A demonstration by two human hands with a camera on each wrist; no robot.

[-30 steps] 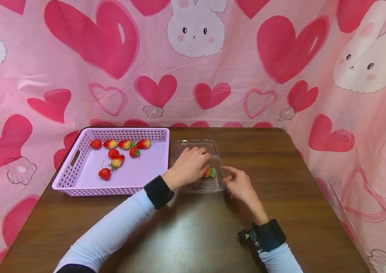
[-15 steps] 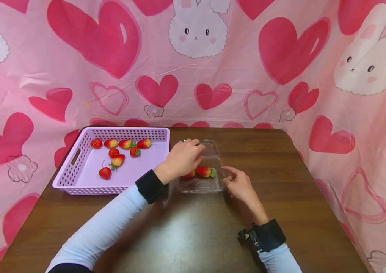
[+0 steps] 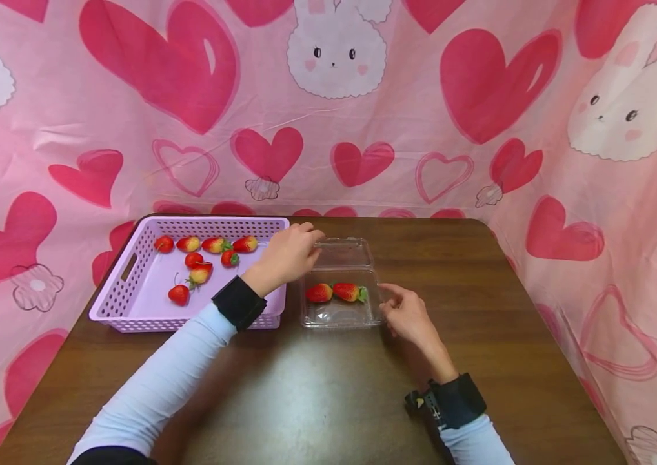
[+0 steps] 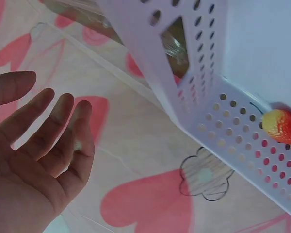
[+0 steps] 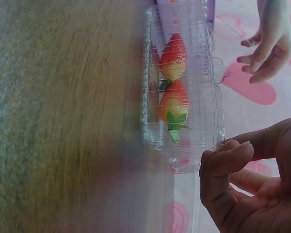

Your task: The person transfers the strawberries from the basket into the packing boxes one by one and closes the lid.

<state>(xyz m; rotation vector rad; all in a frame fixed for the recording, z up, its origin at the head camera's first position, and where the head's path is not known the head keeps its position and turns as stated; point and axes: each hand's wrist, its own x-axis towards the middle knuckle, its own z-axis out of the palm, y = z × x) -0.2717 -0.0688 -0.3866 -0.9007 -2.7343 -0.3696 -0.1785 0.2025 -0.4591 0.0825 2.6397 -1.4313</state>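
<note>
The head view looks forward and down from above, taking in table (image 3: 328, 394), basket (image 3: 235, 297) and backdrop (image 3: 270, 77); the left wrist view, tilted, looks past the left hand (image 4: 43, 150) at a nearby basket corner. The right wrist view, turned sideways, skims the tabletop close to the clear box (image 5: 202, 114); the head view shares that box.

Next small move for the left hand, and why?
Probably reach the left hand for the back-row strawberry nearest it: that hand is open and empty beside the purple basket, where more strawberries lie; the clear container holds only two strawberries, and the right hand holds its edge.
</note>
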